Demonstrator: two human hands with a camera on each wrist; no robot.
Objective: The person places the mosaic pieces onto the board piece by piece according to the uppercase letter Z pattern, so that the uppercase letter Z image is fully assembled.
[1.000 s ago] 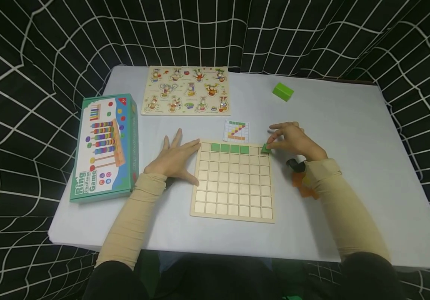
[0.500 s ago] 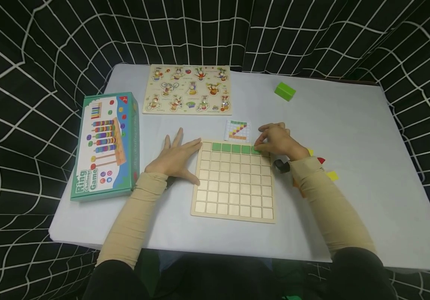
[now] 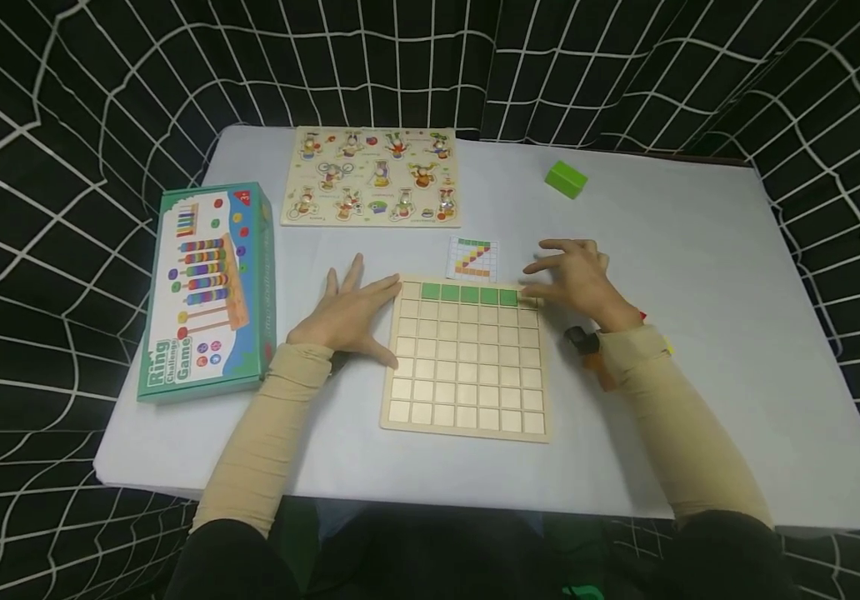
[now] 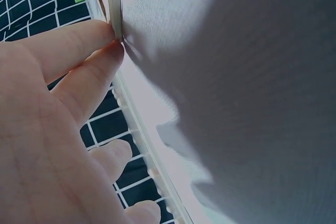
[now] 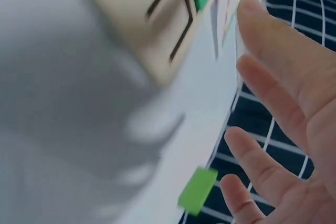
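A wooden grid board (image 3: 467,358) lies on the white table, with several green square tiles (image 3: 508,297) side by side in its top row. My left hand (image 3: 343,317) has its fingers spread and touches the board's left edge; in the left wrist view, fingertips (image 4: 107,32) meet the board's side. Over the top right corner, my right hand (image 3: 580,279) is held with fingers apart and nothing between them. The right wrist view shows its thumb and fingers spread beside the board corner (image 5: 152,51). Just beyond the board lies a small pattern card (image 3: 473,258).
Orange pieces (image 3: 601,371) lie right of the board, partly hidden under my right forearm, with bits of red and yellow showing. A ring game box (image 3: 208,292) sits at left. Farther back are a picture puzzle board (image 3: 370,175) and a green block (image 3: 567,179).
My right hand brought a green tile left from the board's top right corner, set it at the end of the green row and let go, then drew back right. My left hand stayed put.
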